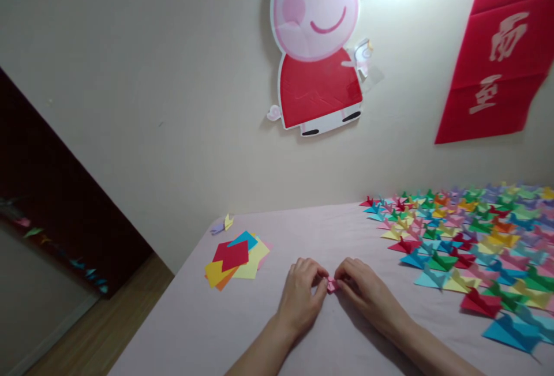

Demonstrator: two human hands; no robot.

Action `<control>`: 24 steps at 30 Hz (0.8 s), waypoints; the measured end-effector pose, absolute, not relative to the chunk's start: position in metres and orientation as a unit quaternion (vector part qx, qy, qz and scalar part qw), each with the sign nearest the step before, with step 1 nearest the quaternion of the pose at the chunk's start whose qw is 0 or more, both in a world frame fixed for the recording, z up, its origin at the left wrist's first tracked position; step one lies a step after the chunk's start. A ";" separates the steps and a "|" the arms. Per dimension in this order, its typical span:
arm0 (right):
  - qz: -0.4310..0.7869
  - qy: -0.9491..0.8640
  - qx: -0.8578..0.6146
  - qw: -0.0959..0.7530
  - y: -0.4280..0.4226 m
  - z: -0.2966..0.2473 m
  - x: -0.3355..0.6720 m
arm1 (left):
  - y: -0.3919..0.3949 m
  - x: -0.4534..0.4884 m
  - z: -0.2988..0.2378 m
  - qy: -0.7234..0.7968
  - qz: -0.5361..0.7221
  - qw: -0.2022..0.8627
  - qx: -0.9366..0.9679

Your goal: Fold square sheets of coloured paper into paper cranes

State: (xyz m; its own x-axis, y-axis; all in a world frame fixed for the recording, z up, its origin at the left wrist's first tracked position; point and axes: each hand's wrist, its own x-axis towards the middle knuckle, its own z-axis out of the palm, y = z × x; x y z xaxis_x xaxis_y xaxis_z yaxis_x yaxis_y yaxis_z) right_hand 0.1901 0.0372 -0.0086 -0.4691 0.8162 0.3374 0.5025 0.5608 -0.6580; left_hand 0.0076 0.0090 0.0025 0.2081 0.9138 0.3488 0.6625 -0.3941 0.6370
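My left hand and my right hand meet low on the pale pink table. Both pinch a small folded pink paper piece between their fingertips, pressed down on the tabletop. Fingers of each hand are curled closed around it, so most of the paper is hidden. A loose stack of coloured paper squares, red on top, lies to the left of my left hand.
Several rows of folded paper cranes in many colours cover the table's right side. Two small folded pieces sit near the far left corner. A cartoon pig cut-out and a red banner hang on the wall. The table's left edge drops to a wooden floor.
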 end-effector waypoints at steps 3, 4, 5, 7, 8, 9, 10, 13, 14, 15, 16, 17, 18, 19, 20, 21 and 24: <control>0.239 -0.830 -0.393 0.316 0.034 -0.004 0.190 | 0.007 0.009 0.003 0.508 0.342 0.158 0.775; 0.239 -0.831 -0.392 0.314 0.033 -0.003 0.189 | 0.007 0.010 0.003 0.505 0.338 0.152 0.780; 0.240 -0.831 -0.392 0.312 0.032 -0.002 0.189 | 0.007 0.010 0.003 0.502 0.334 0.148 0.784; 0.241 -0.834 -0.391 0.306 0.031 -0.002 0.189 | 0.007 0.010 0.002 0.499 0.330 0.143 0.789; 0.240 -0.836 -0.389 0.303 0.030 -0.002 0.189 | 0.007 0.010 0.001 0.499 0.329 0.143 0.789; 0.238 -0.839 -0.387 0.301 0.031 -0.002 0.189 | 0.008 0.010 0.001 0.499 0.330 0.144 0.789; 0.235 -0.840 -0.385 0.300 0.031 -0.004 0.189 | 0.008 0.010 0.000 0.498 0.330 0.146 0.788; 0.237 -0.835 -0.390 0.307 0.034 -0.009 0.189 | 0.010 0.009 -0.001 0.497 0.331 0.150 0.788; 0.241 -0.831 -0.392 0.312 0.035 -0.011 0.189 | 0.010 0.008 -0.001 0.496 0.330 0.150 0.789; 0.245 -0.827 -0.394 0.317 0.037 -0.012 0.189 | 0.010 0.008 -0.001 0.494 0.329 0.149 0.791; 0.251 -0.823 -0.395 0.323 0.038 -0.014 0.190 | 0.010 0.008 -0.001 0.492 0.329 0.148 0.792; 0.259 -0.818 -0.395 0.327 0.039 -0.015 0.190 | 0.009 0.008 -0.001 0.491 0.328 0.146 0.794; 0.268 -0.813 -0.396 0.332 0.040 -0.015 0.190 | 0.008 0.008 -0.001 0.492 0.329 0.143 0.794; 0.279 -0.807 -0.398 0.336 0.041 -0.015 0.191 | 0.008 0.009 -0.002 0.494 0.330 0.139 0.792; 0.290 -0.800 -0.402 0.339 0.041 -0.015 0.191 | 0.008 0.009 -0.002 0.498 0.331 0.135 0.790; 0.298 -0.793 -0.406 0.343 0.041 -0.014 0.192 | 0.008 0.009 -0.002 0.503 0.332 0.132 0.787; 0.314 -0.780 -0.413 0.349 0.041 -0.011 0.192 | 0.010 0.009 -0.002 0.515 0.334 0.125 0.780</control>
